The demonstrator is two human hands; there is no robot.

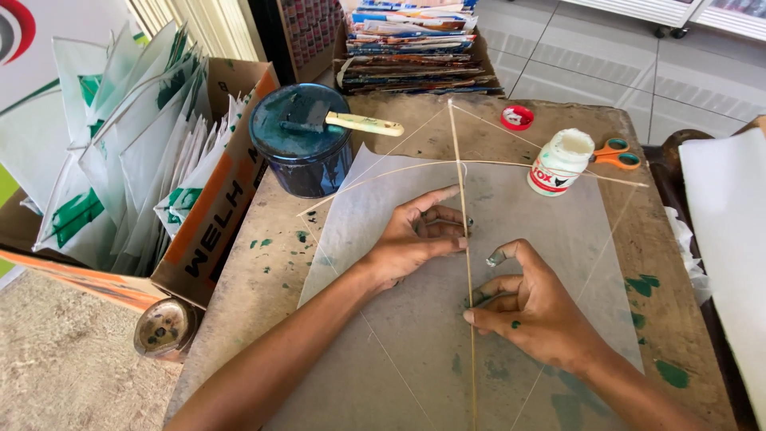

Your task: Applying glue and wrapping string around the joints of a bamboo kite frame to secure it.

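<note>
- Thin, translucent grey paper sheet (511, 239), matt, smooth, flecked with green paint.
- Slender, pale wooden stick (465, 239), bare and dry.
- Worn wooden table (263, 263), rough, stained, dabbed green.
- Glossy dark blue paint tin (302, 144), crusted lid.
- White plastic glue bottle (558, 164), slight sheen.
- Orange plastic-handled scissors (616, 154).
- Matt brown cardboard box (227, 207).

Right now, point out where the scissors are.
The orange-handled scissors lie at the table's far right edge, just right of the white glue bottle.
</note>
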